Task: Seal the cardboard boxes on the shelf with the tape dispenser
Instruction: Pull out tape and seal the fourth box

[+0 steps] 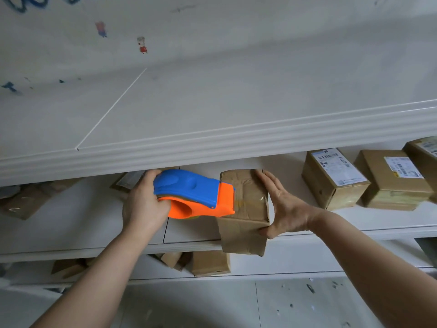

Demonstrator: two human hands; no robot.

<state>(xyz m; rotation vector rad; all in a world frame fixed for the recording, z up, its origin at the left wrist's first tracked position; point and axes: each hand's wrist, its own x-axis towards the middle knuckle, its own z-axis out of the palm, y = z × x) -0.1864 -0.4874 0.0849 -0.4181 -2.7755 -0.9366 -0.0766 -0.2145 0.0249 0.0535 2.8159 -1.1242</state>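
A blue and orange tape dispenser (196, 194) is gripped at its rear by my left hand (144, 202). Its orange front end lies against the top of a brown cardboard box (246, 209). This box stands at the front edge of the white middle shelf (71, 223) and hangs partly over it. My right hand (281, 209) holds the box's right side, fingers on the far top corner and thumb at the near lower edge. A strip of clear tape shows on the box top near the dispenser.
Two labelled cardboard boxes (333, 177) (392, 179) stand to the right on the same shelf, a third at the frame's edge. More boxes (26, 202) lie at the left and on the lower shelf (210, 262). A thick white top ledge (212, 143) overhangs the shelf.
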